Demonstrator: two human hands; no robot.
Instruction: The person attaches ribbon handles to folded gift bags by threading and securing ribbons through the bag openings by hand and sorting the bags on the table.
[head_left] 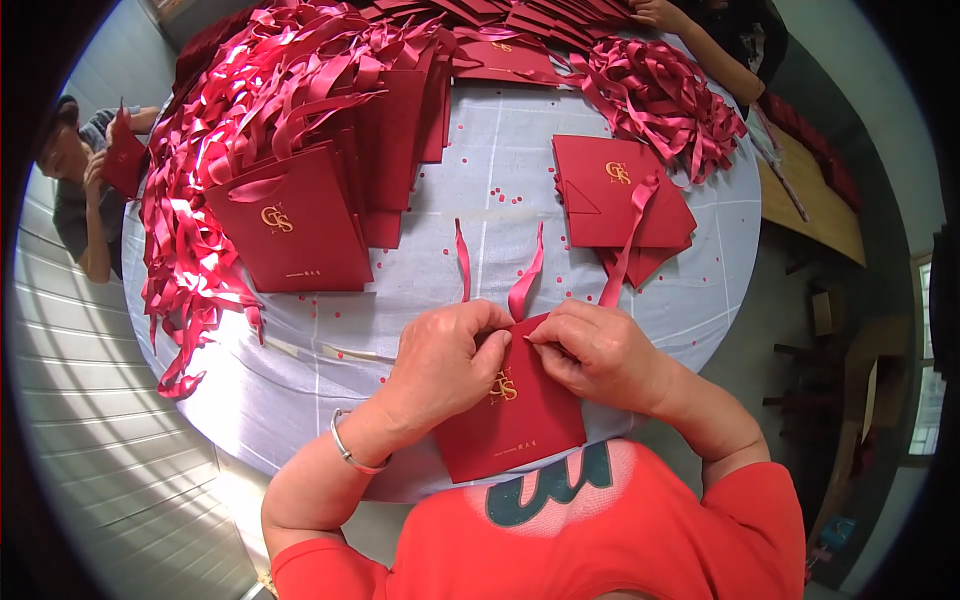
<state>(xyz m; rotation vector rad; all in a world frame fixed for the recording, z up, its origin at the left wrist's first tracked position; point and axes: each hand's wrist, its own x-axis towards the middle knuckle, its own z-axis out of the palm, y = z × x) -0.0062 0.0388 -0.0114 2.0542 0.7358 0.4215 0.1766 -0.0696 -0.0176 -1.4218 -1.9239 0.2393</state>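
A red paper bag (520, 425) with a gold logo lies at the table's near edge, in front of my chest. My left hand (455, 350) is closed on the bag's top edge, thumb and fingers pinched together. Close beside it, my right hand (590, 350) pinches at the same edge, also closed. Pink ribbon ends (528, 275) stick up beyond my hands, and a longer ribbon (630, 240) runs from behind my right hand up to a small stack of red bags (620, 190). What exactly lies between my fingertips is too small to tell.
Red bags with ribbons (290, 225) stand in a large group at the left. A ribbon heap (660, 100) lies at the back right. Small red dots are scattered over the white tablecloth (430, 280). One person (85, 180) sits at the left; another's arm (710, 60) reaches in at the back right.
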